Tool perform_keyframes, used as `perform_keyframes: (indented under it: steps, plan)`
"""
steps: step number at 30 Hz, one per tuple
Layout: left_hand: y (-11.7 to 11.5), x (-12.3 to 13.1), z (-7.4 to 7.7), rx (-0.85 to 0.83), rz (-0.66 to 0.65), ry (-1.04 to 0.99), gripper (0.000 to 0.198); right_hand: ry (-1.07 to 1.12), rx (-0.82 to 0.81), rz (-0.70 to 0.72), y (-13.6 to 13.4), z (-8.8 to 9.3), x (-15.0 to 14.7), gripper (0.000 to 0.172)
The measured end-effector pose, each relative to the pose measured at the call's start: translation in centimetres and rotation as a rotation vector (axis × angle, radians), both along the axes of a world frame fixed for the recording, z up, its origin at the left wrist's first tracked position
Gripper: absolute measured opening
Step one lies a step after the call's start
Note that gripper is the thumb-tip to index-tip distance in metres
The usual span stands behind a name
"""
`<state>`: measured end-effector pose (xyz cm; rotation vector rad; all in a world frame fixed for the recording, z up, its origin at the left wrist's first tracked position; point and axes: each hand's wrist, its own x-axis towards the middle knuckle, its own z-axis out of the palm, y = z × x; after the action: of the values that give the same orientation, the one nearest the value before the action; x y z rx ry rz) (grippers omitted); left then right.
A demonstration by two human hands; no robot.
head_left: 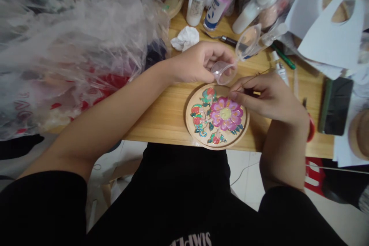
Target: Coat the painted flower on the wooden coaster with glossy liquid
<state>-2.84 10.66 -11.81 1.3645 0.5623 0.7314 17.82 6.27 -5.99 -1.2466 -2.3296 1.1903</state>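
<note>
A round wooden plaque (189, 120) lies at the table's front edge, bearing a raised pink-purple flower (226, 113) with green leaves and red fruits outlined in gold. Just above its upper rim, my left hand (203, 61) is closed around a small clear plastic cup (222, 73), tilted, its hinged lid (248, 41) hanging open to the right. My right hand (263, 94) pinches a thin brownish stick (256, 76), with the fingertips over the top of the flower. Its lower tip is hidden or too fine to make out.
A large clear plastic bag (86, 42) covers the left side. Bottles (220, 5), crumpled tissue (185, 38) and a dark-handled tool (229, 40) lie behind my hands. To the right are a tube (281, 71), a green pen (284, 55), red-handled scissors (311, 127), and a phone (336, 105).
</note>
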Motion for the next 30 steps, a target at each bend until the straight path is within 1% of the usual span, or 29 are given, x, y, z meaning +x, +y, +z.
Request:
perform_keyframes:
  steps: [2, 4, 7, 9, 10, 12, 15, 17, 19, 23, 25, 27, 30]
  plan:
    - [0.1, 0.0, -0.1, 0.002, -0.004, -0.002, 0.036, 0.059, 0.021, -0.054, -0.1, 0.1, 0.1, 0.029]
    - [0.1, 0.0, -0.3, 0.002, -0.002, 0.009, 0.036, 0.143, 0.092, -0.149, -0.3, 0.1, 0.2, 0.024]
    - [0.3, 0.0, -0.5, 0.000, 0.007, 0.033, 0.037, 0.343, 0.278, -0.335, -0.4, -0.4, 0.4, 0.016]
    - [0.3, 0.0, -0.5, 0.002, 0.011, 0.024, 0.037, 0.406, 0.380, -0.434, -0.4, -0.7, 0.5, 0.013]
    - [0.3, 0.0, -0.5, 0.004, 0.011, 0.018, 0.037, 0.393, 0.417, -0.462, -0.4, -0.8, 0.4, 0.013]
    - [0.3, -0.1, -0.3, 0.003, 0.008, 0.013, 0.037, 0.266, 0.461, -0.464, -0.4, -0.9, 0.2, 0.015]
    - [0.3, -0.2, -0.1, 0.009, 0.001, 0.015, 0.037, 0.059, 0.531, -0.390, -0.5, -0.9, -0.2, 0.020]
    - [0.3, -0.2, -0.1, 0.033, -0.006, 0.011, 0.039, 0.011, 0.559, -0.354, -0.5, -0.8, -0.5, 0.022]
    - [0.3, -0.3, -0.1, 0.067, -0.003, 0.018, 0.041, 0.022, 0.545, -0.332, -0.4, -0.8, -0.6, 0.024]
    - [0.4, -0.3, -0.4, 0.085, -0.017, 0.017, 0.042, 0.050, 0.421, -0.304, -0.2, -1.0, -0.7, 0.022]
    - [0.4, -0.2, -0.5, 0.061, -0.020, -0.004, 0.041, 0.096, 0.353, -0.338, -0.1, -1.1, -0.7, 0.021]
    - [0.4, -0.2, -0.5, 0.034, 0.009, -0.013, 0.039, 0.171, 0.300, -0.399, 0.0, -1.1, -0.7, 0.021]
    - [0.3, -0.2, -0.6, 0.040, 0.008, -0.006, 0.037, 0.261, 0.233, -0.468, 0.1, -1.2, -0.4, 0.020]
